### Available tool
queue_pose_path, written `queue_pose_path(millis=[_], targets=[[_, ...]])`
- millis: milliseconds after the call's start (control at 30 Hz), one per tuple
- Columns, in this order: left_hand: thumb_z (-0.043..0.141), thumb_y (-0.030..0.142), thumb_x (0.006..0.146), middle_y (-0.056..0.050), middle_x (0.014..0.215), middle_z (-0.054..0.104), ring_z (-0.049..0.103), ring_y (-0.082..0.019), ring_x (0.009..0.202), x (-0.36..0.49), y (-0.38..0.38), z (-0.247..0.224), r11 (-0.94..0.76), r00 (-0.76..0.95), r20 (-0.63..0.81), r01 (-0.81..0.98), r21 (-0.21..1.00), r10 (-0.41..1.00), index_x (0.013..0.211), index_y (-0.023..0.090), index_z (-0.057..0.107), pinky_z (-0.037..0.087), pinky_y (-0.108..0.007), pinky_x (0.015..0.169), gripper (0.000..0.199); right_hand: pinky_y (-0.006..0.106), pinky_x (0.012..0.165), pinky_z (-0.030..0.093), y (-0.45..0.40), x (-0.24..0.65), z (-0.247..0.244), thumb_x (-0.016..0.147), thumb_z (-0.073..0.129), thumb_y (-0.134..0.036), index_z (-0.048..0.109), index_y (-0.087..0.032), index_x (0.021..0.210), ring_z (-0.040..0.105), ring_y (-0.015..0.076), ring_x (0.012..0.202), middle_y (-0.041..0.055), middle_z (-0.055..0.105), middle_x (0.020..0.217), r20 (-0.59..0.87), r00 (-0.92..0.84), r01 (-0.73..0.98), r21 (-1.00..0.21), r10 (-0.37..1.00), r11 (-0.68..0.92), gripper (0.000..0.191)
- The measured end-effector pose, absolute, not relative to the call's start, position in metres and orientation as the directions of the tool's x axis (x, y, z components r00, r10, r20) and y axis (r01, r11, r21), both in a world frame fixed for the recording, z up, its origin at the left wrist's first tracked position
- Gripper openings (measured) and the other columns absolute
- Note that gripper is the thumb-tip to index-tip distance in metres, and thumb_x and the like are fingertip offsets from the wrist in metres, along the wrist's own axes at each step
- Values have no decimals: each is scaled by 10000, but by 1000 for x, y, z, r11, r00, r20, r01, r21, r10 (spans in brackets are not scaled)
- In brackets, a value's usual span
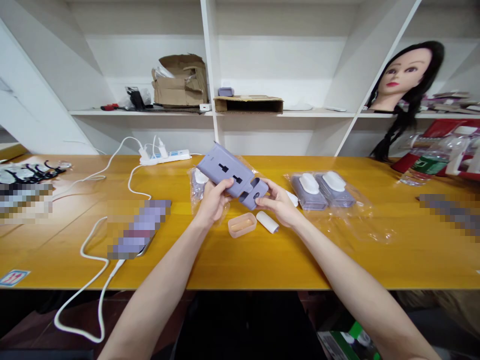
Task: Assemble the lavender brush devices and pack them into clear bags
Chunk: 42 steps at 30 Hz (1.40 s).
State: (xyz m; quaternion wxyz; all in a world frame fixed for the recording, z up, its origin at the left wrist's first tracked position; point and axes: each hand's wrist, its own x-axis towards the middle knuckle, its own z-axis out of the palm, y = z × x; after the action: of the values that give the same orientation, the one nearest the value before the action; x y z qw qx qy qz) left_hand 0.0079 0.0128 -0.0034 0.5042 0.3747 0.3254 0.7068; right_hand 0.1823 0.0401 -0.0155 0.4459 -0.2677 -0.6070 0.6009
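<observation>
A purple plastic case (229,172) with two black slots is held tilted above the table. My left hand (216,199) grips its lower edge, thumb on top. My right hand (276,202) holds a small purple piece (258,191) with a round dark spot at the case's right end; whether the two are joined I cannot tell. Below them on the table lie a translucent orange tray (242,226) and a white cylinder (267,222). Two purple units with white tops (317,197) rest on clear plastic to the right. Another bagged unit (198,182) is partly hidden behind my left hand.
A phone (140,230) with a white cable lies at left, a power strip (165,157) behind it. Black hooked items (33,171) are at far left. A water bottle (425,162) stands right, below a mannequin head (407,75). Shelves hold cardboard boxes (180,87).
</observation>
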Motion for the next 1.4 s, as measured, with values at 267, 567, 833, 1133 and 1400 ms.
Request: queue_pose_path(millis=[267,567,833,1133,1400], targets=[[723,238,609,-9,881,662,651,-204,828,7,14,-6,-277,-198,205,-480,832,959,964,198,538,540,-359,722,403,303,724,496,40,183,-17,615,707,-212,541,-231,1092,578,134,766,14,591,996,253,-442,-185,-964,860,189,506],[730,217,598,-11,891,664,639,-192,846,10,14,-10,-279,-204,204,-480,831,958,933,187,562,523,-308,691,376,286,739,467,39,182,-16,619,676,-187,545,-218,1081,563,131,769,0,586,930,301,-440,-169,-953,846,251,481],[727,222,613,24,903,656,629,-154,812,14,17,-13,-269,-225,170,-546,793,959,953,215,566,518,-321,730,377,293,676,497,38,184,-11,585,699,-212,537,-237,1083,568,136,745,14,590,1010,205,-386,-138,-977,899,163,524],[706,220,621,23,860,650,617,-135,763,14,12,-7,-264,-236,155,-555,789,959,950,207,555,519,-295,712,363,303,709,512,38,184,-15,603,695,-197,522,-261,1110,592,140,779,8,594,1050,197,-419,-166,-976,886,138,539],[716,225,622,13,896,652,617,-147,815,15,10,-8,-273,-224,175,-557,784,959,947,206,551,505,-301,734,365,306,707,513,37,183,-17,602,696,-206,519,-258,1117,582,137,773,14,577,1046,224,-406,-203,-967,886,152,548]])
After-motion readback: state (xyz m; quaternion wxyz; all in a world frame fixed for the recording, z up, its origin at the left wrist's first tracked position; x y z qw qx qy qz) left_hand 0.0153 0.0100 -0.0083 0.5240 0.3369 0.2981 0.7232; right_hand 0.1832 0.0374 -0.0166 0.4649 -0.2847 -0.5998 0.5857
